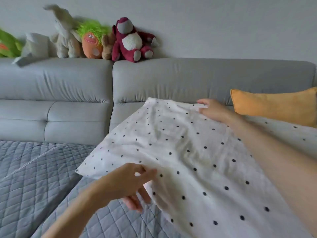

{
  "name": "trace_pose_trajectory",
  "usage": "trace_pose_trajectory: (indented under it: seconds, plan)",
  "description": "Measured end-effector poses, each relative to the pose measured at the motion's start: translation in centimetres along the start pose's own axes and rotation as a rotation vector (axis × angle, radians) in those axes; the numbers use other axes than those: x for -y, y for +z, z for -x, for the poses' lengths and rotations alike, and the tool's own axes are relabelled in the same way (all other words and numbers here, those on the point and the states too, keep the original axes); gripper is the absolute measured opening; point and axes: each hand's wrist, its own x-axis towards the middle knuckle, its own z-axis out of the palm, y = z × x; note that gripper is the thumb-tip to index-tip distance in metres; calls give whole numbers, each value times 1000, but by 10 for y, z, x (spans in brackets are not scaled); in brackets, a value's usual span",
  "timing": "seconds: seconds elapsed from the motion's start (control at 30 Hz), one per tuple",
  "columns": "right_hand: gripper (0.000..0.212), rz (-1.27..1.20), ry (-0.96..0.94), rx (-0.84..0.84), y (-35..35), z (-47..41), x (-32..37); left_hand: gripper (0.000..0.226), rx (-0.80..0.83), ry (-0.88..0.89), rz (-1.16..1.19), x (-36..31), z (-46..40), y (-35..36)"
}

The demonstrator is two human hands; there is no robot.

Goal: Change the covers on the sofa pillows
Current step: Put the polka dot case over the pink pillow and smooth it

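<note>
Over the grey sofa (188, 79), a white dotted pillow (171, 148) lies held off the quilted seat, left hand (132, 182) pinching its near edge, right hand (211, 109) grasping the far edge, beside an orange pillow (274, 105), plush toys (130, 40) atop the backrest.

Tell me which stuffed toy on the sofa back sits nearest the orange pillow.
The dark red bear, rightmost in the row. The green-haired orange toy and cream rabbit sit farther left of the orange pillow.

Grey sofa (171, 79) against a pale wall (223, 23), quilted grey seat cover (34, 177).
</note>
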Motion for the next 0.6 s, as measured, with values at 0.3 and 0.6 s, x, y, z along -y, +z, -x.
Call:
trace_pose_trajectory:
  seconds: [0.3, 0.6]
  plan:
    - [57, 283, -221, 185, 105, 46, 23, 29, -706, 265, -415, 48, -58, -58]
    - [108, 406, -142, 107, 195, 92, -42, 70, -493, 146, -774, 109, -147, 19]
